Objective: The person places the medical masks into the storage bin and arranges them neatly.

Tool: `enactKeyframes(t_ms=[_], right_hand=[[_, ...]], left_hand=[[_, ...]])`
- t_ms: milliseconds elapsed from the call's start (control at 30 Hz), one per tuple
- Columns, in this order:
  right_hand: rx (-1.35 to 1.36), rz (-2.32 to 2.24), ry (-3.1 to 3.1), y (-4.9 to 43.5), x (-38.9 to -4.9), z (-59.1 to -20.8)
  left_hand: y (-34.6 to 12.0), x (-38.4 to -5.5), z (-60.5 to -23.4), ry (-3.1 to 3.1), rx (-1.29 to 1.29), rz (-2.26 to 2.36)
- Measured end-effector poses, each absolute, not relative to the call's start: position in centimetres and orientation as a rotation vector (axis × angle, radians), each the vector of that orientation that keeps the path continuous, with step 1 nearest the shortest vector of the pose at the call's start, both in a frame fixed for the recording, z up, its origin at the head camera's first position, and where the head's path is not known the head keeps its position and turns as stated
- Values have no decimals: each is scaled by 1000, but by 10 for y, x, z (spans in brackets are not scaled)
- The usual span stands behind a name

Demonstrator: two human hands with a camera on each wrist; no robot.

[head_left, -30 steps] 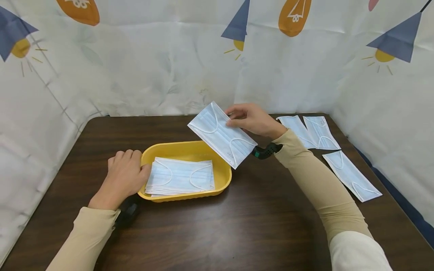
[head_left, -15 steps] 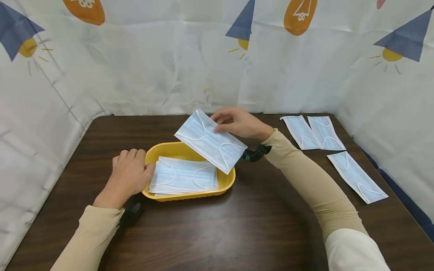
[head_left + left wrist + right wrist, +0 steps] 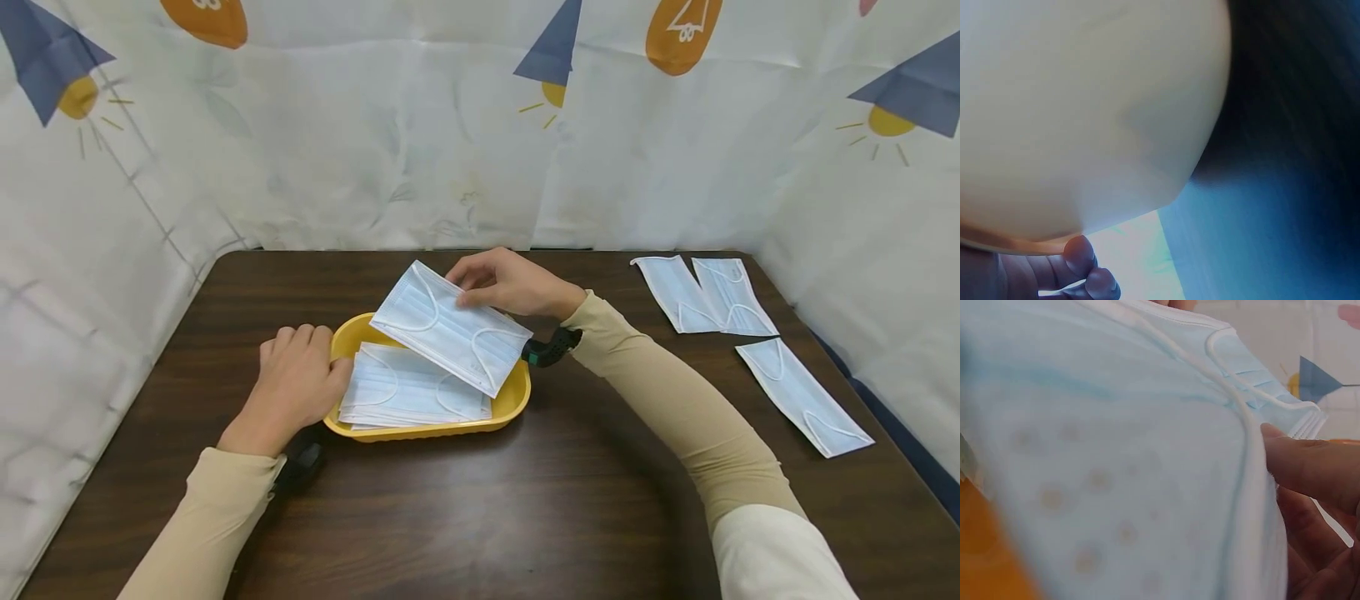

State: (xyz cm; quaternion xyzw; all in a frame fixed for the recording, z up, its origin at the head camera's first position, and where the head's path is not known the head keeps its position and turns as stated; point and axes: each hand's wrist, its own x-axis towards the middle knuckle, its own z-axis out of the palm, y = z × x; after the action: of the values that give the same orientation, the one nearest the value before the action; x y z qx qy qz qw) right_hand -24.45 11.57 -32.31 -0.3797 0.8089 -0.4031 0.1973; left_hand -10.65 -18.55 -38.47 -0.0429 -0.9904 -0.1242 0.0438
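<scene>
A pale blue face mask (image 3: 453, 325) with white ear loops tilts above a yellow plastic basket (image 3: 517, 398). My right hand (image 3: 510, 283) pinches it by its upper edge, thumb in front. The right wrist view shows the mask (image 3: 1122, 456) up close, the thumb (image 3: 1310, 469) pressed at its edge. Inside the basket lies a stack of masks (image 3: 405, 387), partly covered by the held one. My left hand (image 3: 296, 379) grips the basket's left end. In the left wrist view, fingertips (image 3: 1079, 253) curl at the rim beside the basket's pale-looking wall (image 3: 1085, 125).
Two overlapping masks (image 3: 678, 292) lie at the table's far right corner, and another mask (image 3: 806, 396) lies nearer along the right edge. The dark wooden table (image 3: 480, 517) is enclosed by white printed cloth (image 3: 337, 150) at the back and sides.
My right hand has moved left and down with the mask, from the basket's right end to over the stack. The left hand keeps its grip on the basket. The whole head view has shifted slightly.
</scene>
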Motion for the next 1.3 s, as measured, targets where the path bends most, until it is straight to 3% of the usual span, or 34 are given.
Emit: enactKeyframes(t_ms=[1300], right_hand=[[-1226, -680, 2197, 61, -240, -348]], left_hand=[[-185, -106, -385, -3028, -119, -377]])
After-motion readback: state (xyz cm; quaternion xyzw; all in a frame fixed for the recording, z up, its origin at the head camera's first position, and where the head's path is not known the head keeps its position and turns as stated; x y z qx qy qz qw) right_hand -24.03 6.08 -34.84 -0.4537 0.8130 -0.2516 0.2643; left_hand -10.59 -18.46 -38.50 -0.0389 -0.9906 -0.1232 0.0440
